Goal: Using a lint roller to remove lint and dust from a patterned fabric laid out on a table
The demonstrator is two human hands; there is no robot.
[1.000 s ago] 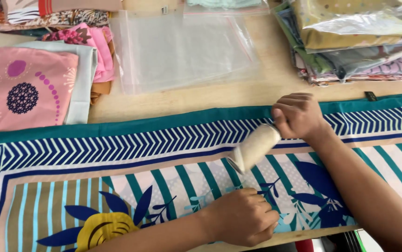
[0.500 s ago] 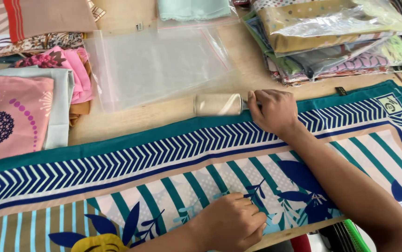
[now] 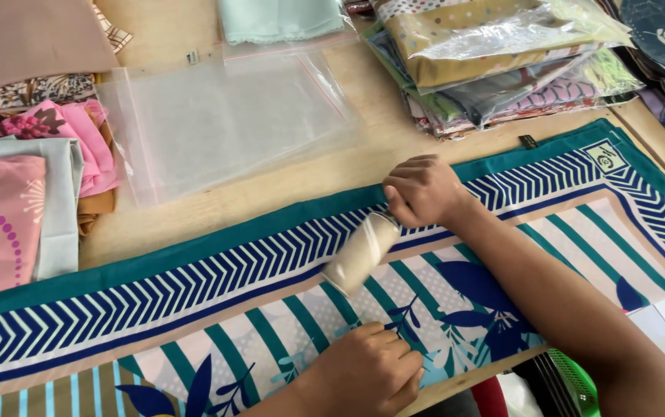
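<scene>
The right hand [image 3: 423, 190] grips a lint roller [image 3: 361, 252] on the patterned scarf [image 3: 193, 297]; the left hand [image 3: 367, 371], loosely curled, presses the scarf flat. An empty clear zip bag [image 3: 216, 123] lies on the desk [image 3: 332, 177] beyond; bagged scarves [image 3: 494, 58] are stacked nearby.

smooth cloth scarf [image 3: 193, 301], glossy plastic bag [image 3: 216, 123]
</scene>
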